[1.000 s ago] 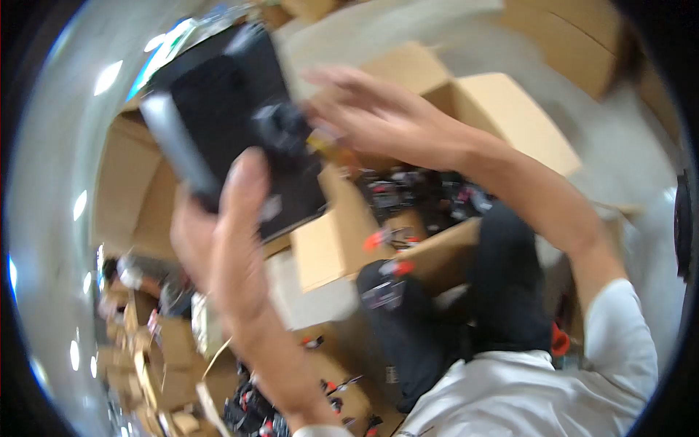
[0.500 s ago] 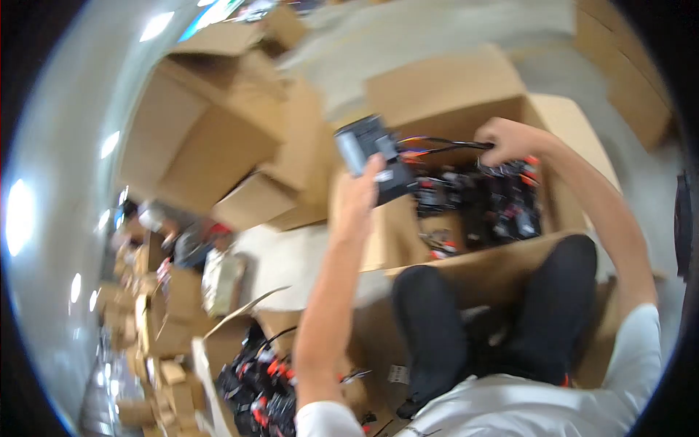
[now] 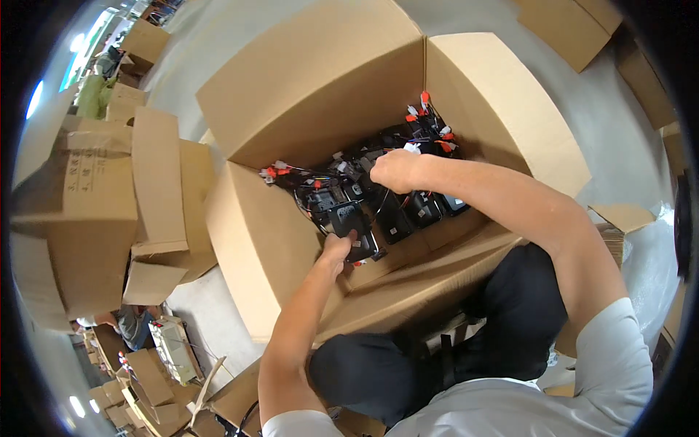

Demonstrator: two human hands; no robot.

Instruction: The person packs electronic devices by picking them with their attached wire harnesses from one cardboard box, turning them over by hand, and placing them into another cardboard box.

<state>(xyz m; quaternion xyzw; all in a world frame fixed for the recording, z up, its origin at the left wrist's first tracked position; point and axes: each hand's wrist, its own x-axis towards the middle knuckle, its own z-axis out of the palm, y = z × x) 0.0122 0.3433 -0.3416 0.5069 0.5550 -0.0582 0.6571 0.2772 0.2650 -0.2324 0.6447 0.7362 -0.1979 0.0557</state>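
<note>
A large open cardboard box [image 3: 255, 247] stands in front of my knees, holding several black rectangular electronic units [image 3: 395, 218] with cables and red and white connectors [image 3: 277, 172]. My left hand [image 3: 338, 249] grips one flat black unit [image 3: 349, 222] by its near end, low inside the box at the left, over the other units. Closed in a fist, my right hand [image 3: 395, 170] is above the units in the middle of the box. Thin wires [image 3: 380, 202] run between that unit and the fist; the fingers hide most of the cable they hold. A white connector [image 3: 413, 148] shows beside the fist.
Tall box flaps [image 3: 502, 102] rise around the far and right sides. Other cardboard boxes [image 3: 80, 211] stand at the left, with more at the upper right [image 3: 571, 29]. Clear plastic wrap [image 3: 648, 269] lies at the right. A person [image 3: 131, 324] is at the far lower left.
My left hand has lowered the black unit into the box. My right hand has moved inward over the units, still closed. The view has turned, so the box sits more centrally.
</note>
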